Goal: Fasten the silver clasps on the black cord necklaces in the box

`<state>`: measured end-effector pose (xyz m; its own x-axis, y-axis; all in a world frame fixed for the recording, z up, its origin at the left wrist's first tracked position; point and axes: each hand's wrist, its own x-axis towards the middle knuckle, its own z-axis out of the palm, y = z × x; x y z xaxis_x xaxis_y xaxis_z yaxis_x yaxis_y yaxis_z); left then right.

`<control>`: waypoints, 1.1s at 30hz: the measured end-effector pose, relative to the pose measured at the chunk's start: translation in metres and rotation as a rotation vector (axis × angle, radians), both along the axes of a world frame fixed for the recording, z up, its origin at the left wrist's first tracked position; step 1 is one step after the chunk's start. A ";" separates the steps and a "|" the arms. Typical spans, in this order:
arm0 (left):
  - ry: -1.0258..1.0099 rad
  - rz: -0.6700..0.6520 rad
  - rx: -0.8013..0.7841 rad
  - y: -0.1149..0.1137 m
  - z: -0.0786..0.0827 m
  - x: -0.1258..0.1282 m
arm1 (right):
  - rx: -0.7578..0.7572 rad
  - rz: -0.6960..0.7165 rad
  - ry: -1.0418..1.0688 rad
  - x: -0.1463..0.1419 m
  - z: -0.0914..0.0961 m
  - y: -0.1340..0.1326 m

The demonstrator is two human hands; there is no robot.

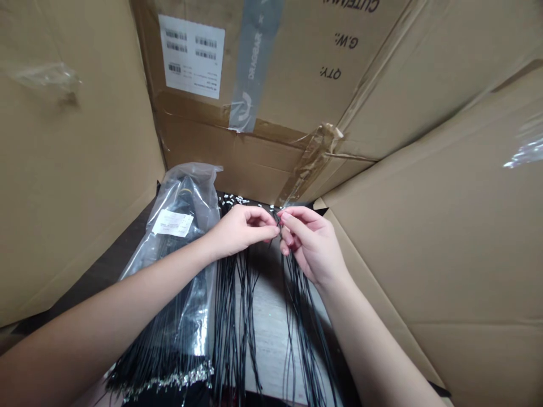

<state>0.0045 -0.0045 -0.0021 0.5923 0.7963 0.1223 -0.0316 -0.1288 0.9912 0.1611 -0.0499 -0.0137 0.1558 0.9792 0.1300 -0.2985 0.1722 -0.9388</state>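
Note:
My left hand and my right hand meet at the middle of the view, fingertips almost touching. Both pinch the end of a thin black cord; its exact tip is too small to make out. Below my left hand hangs a bundle of black cords. A second bundle of black cords runs down beneath my right hand. Left of them lies a clear plastic bag full of black cords with silvery metal ends; my left forearm crosses over it.
Small white pieces are scattered behind my hands on the table. A taped cardboard box with a barcode label stands at the back. Cardboard panels rise on the left, and more cardboard on the right.

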 end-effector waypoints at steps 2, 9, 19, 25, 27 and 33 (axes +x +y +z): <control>-0.048 0.021 -0.030 -0.001 0.000 0.002 | 0.019 -0.007 -0.024 0.000 -0.001 0.000; -0.160 0.055 -0.123 -0.003 -0.001 0.005 | 0.035 -0.011 -0.050 0.001 -0.003 0.000; -0.241 0.084 -0.160 -0.004 0.001 0.005 | 0.065 -0.013 -0.034 0.000 0.000 0.001; -0.247 0.088 -0.222 -0.005 0.004 0.005 | 0.056 0.004 -0.076 0.002 -0.002 0.001; -0.254 0.087 -0.276 -0.006 0.006 0.005 | 0.056 -0.005 -0.087 0.002 -0.002 0.000; -0.269 0.078 -0.385 -0.010 0.010 0.006 | 0.065 -0.024 -0.053 0.000 0.000 0.000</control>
<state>0.0105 -0.0144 0.0080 0.5163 0.8550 -0.0492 -0.2989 0.2337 0.9252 0.1614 -0.0502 -0.0137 0.1703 0.9645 0.2016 -0.2440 0.2395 -0.9397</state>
